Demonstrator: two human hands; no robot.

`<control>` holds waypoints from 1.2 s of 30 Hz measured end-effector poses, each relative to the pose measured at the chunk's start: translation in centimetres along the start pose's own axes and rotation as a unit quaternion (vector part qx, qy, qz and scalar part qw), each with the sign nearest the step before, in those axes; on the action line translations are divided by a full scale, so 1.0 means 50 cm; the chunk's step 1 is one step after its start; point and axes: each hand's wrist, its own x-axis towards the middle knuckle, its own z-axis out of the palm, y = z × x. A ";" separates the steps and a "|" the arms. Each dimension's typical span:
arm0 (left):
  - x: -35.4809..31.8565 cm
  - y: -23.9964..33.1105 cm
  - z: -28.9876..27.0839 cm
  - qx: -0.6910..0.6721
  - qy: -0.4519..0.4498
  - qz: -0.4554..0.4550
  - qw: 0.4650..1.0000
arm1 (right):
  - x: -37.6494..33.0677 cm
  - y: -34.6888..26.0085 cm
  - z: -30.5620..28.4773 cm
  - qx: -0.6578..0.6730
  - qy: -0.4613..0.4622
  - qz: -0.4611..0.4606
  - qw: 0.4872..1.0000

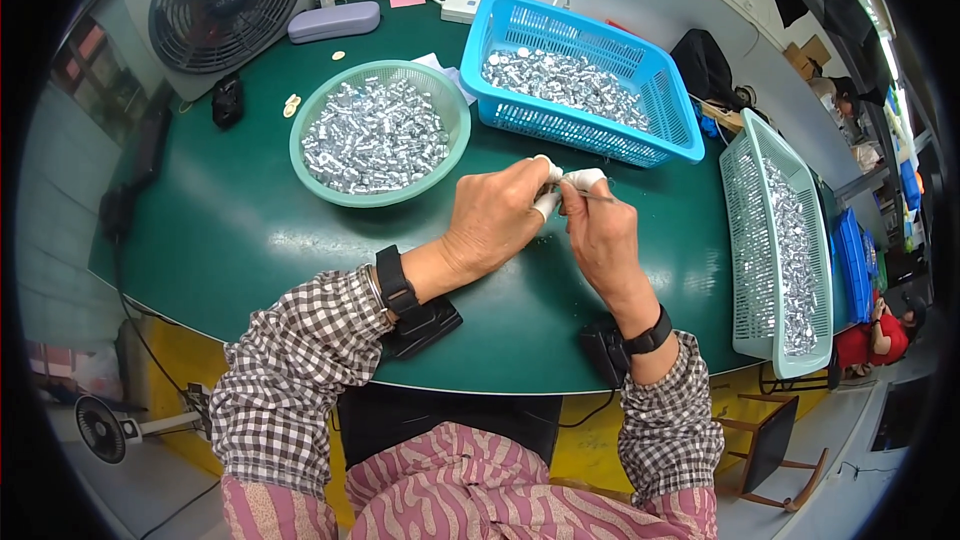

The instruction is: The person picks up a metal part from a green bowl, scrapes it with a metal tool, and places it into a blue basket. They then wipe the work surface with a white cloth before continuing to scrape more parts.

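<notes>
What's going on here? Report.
A person's left hand and right hand, some fingers wrapped in white, meet over the green table; anything pinched there is mostly hidden. Small silver metallic parts lie in a round pale-green plastic basket at left, a rectangular blue plastic basket beyond, and a long pale-green plastic basket at right.

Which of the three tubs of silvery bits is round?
The pale-green bowl, leftmost of the three; the middle blue basket and rightmost mint basket are rectangular.
</notes>
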 end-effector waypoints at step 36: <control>0.022 -0.043 -0.013 -0.581 -0.130 -0.433 0.677 | -0.008 -0.006 -0.011 0.061 0.003 -0.051 0.997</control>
